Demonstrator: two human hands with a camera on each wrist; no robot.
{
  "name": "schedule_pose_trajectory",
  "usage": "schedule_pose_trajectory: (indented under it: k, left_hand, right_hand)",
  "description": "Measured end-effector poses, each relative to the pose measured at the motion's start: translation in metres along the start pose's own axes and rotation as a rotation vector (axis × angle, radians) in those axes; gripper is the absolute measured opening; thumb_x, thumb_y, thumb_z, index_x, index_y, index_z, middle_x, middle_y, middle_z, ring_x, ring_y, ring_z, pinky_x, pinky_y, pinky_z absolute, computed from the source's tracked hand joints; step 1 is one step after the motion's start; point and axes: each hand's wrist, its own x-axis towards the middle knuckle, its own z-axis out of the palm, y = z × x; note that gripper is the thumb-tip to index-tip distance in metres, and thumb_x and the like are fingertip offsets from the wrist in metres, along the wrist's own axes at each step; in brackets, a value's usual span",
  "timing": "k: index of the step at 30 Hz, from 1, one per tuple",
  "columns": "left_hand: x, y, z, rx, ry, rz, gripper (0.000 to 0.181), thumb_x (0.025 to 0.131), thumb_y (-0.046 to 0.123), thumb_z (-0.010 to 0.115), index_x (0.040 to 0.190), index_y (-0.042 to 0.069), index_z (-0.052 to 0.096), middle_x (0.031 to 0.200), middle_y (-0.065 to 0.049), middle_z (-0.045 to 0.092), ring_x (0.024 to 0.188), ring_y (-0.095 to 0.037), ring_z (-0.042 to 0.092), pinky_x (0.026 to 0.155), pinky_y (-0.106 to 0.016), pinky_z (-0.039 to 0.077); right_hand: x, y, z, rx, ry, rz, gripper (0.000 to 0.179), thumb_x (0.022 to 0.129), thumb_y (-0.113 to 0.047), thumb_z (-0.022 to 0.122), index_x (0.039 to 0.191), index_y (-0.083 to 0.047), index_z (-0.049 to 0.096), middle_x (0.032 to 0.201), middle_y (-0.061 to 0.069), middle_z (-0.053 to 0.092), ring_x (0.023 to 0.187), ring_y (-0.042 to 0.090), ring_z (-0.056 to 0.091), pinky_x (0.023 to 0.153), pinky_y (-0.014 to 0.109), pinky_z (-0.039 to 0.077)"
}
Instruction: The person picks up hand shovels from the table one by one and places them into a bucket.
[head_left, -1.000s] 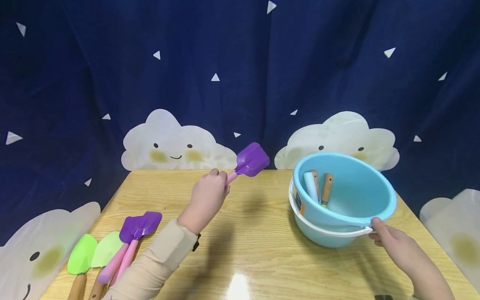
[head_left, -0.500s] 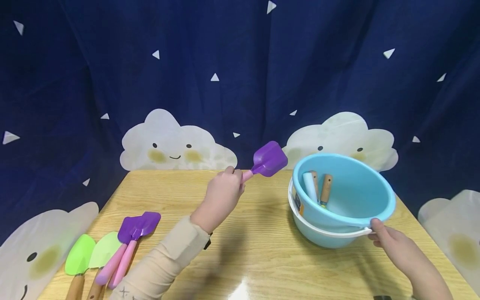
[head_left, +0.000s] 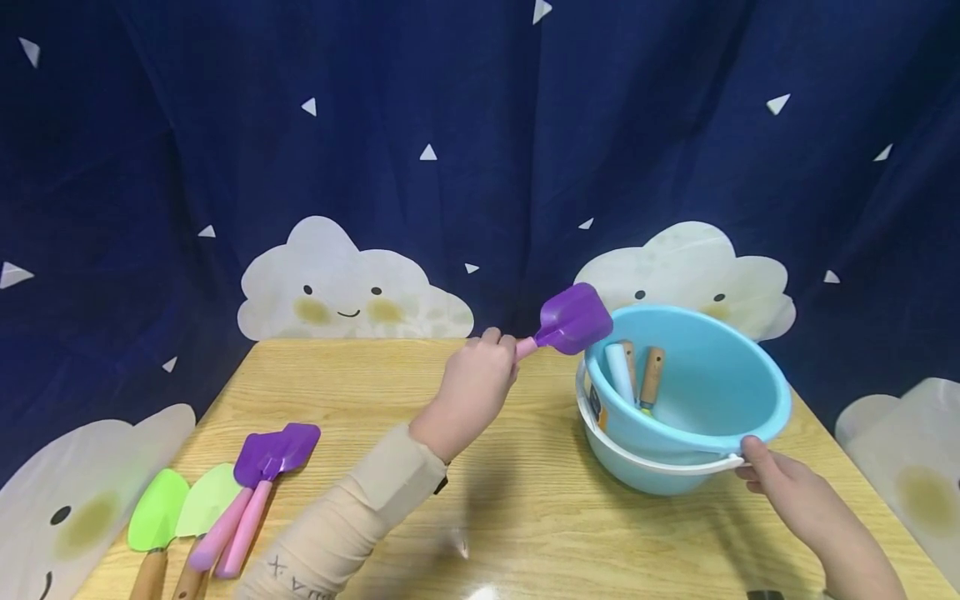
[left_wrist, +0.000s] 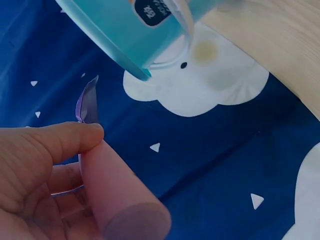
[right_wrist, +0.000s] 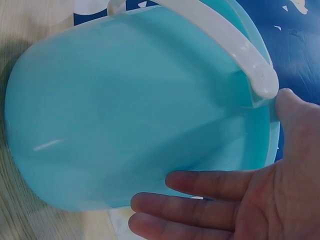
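Head view: my left hand (head_left: 477,383), fingers curled round the pink handle of one purple shovel (head_left: 576,319). Shovel raised above the table (head_left: 555,533), blade forward and to the right, overlapping the left rim of the bucket in this view. Left wrist view: the same shovel, gripped between my thumb and fingers; its blade shows apart from the bucket.

Item: my right hand (head_left: 791,492), thumb at the near right of the rim, fingers nearly straight beneath it, along the outer wall. I hold the bucket by this edge.

Item: bucket (head_left: 720,383), light blue, on the right part of the table, mouth towards me. White bail (right_wrist: 215,30) across the near outer wall, joined just below the rim beside my right thumb. Dark and orange label (left_wrist: 152,11) on the side.

Contents: one blue handle (head_left: 619,372) and two wooden handles (head_left: 651,377), leaning at the left inside.

At the table's left: green trowel (head_left: 159,510), pale trowel (head_left: 204,498), both wooden-handled; beside them two shovels (head_left: 273,457), purple with pink handles, blades overlapping.

Also: beige sleeve (head_left: 360,517) on my left arm; dark blue curtain (head_left: 480,83) behind, with white triangles and smiling clouds (head_left: 352,283).
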Motion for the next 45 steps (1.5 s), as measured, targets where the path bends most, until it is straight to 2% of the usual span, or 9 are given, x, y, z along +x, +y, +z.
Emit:
schedule_pose_trajectory:
  k: [6, 15, 18, 22, 28, 32, 35, 39, 45]
  left_hand:
    - [0.009, 0.013, 0.002, 0.005, -0.044, 0.018, 0.012, 0.074, 0.012, 0.07, 0.077, 0.004, 0.061, 0.067, -0.003, 0.052, 0.05, -0.017, 0.049, 0.048, -0.026, 0.045]
    - [0.025, 0.035, 0.004, 0.002, -0.213, -0.004, 0.011, 0.079, 0.016, 0.067, 0.086, 0.009, 0.066, 0.076, -0.001, 0.057, 0.058, -0.016, 0.054, 0.048, -0.025, 0.047]
    - [0.03, 0.043, 0.004, 0.018, -0.265, -0.002, 0.012, 0.08, 0.014, 0.065, 0.091, 0.017, 0.068, 0.075, -0.001, 0.057, 0.059, -0.015, 0.054, 0.044, -0.023, 0.044]
    - [0.035, 0.051, 0.003, 0.05, -0.367, -0.023, 0.027, 0.082, 0.012, 0.063, 0.1, 0.032, 0.066, 0.078, 0.001, 0.057, 0.063, -0.014, 0.054, 0.039, -0.022, 0.04]
    - [0.04, 0.061, 0.002, 0.092, -0.492, -0.045, 0.038, 0.082, 0.01, 0.062, 0.109, 0.038, 0.062, 0.087, 0.003, 0.058, 0.068, -0.012, 0.052, 0.034, -0.024, 0.034]
    - [0.042, 0.068, 0.004, 0.089, -0.51, -0.039, 0.038, 0.083, 0.01, 0.059, 0.107, 0.039, 0.063, 0.081, 0.003, 0.055, 0.062, -0.01, 0.046, 0.033, -0.023, 0.03]
    - [0.044, 0.074, 0.006, 0.088, -0.532, -0.017, 0.029, 0.083, 0.01, 0.058, 0.103, 0.031, 0.066, 0.08, 0.003, 0.054, 0.061, -0.01, 0.044, 0.035, -0.024, 0.032]
    - [0.047, 0.081, 0.006, 0.086, -0.609, -0.001, 0.023, 0.081, 0.012, 0.062, 0.099, 0.026, 0.064, 0.084, 0.003, 0.054, 0.064, -0.011, 0.046, 0.04, -0.028, 0.037]
    - [0.051, 0.092, 0.007, 0.048, -0.689, -0.046, 0.034, 0.08, 0.021, 0.066, 0.11, 0.036, 0.06, 0.091, 0.006, 0.053, 0.069, -0.012, 0.045, 0.042, -0.032, 0.036]
  right_hand:
    - [-0.001, 0.001, 0.0, -0.003, 0.0, -0.001, 0.076, 0.095, -0.044, 0.003, 0.126, 0.022, 0.026, 0.112, 0.035, 0.05, 0.099, 0.048, 0.051, 0.079, 0.06, 0.038]
    - [-0.002, 0.0, -0.002, 0.004, -0.001, -0.005, 0.077, 0.095, -0.044, 0.002, 0.127, 0.022, 0.024, 0.113, 0.035, 0.05, 0.1, 0.048, 0.051, 0.08, 0.061, 0.036]
    - [-0.001, -0.001, -0.002, 0.005, -0.005, 0.0, 0.078, 0.094, -0.045, 0.002, 0.127, 0.022, 0.024, 0.113, 0.035, 0.05, 0.1, 0.048, 0.051, 0.079, 0.061, 0.037]
    - [-0.001, -0.001, -0.002, 0.007, -0.006, 0.004, 0.078, 0.095, -0.045, 0.002, 0.126, 0.022, 0.025, 0.113, 0.035, 0.05, 0.1, 0.048, 0.051, 0.079, 0.06, 0.037]
    - [-0.001, -0.002, -0.003, -0.002, -0.001, 0.003, 0.077, 0.095, -0.045, 0.003, 0.126, 0.022, 0.025, 0.113, 0.034, 0.05, 0.1, 0.048, 0.051, 0.079, 0.059, 0.038]
    - [-0.001, -0.003, -0.003, -0.009, 0.001, 0.005, 0.077, 0.095, -0.045, 0.003, 0.126, 0.022, 0.026, 0.113, 0.034, 0.05, 0.1, 0.048, 0.051, 0.079, 0.059, 0.038]
    - [-0.001, -0.002, -0.002, -0.005, 0.002, 0.005, 0.077, 0.095, -0.045, 0.003, 0.126, 0.022, 0.026, 0.113, 0.034, 0.05, 0.101, 0.048, 0.051, 0.079, 0.059, 0.038]
    - [-0.002, -0.002, -0.001, 0.004, 0.001, 0.004, 0.077, 0.095, -0.045, 0.004, 0.126, 0.021, 0.027, 0.113, 0.034, 0.05, 0.1, 0.047, 0.051, 0.079, 0.058, 0.039]
    - [-0.001, -0.002, 0.0, 0.002, 0.006, 0.004, 0.077, 0.095, -0.045, 0.004, 0.126, 0.021, 0.028, 0.112, 0.034, 0.051, 0.1, 0.047, 0.051, 0.078, 0.058, 0.04]
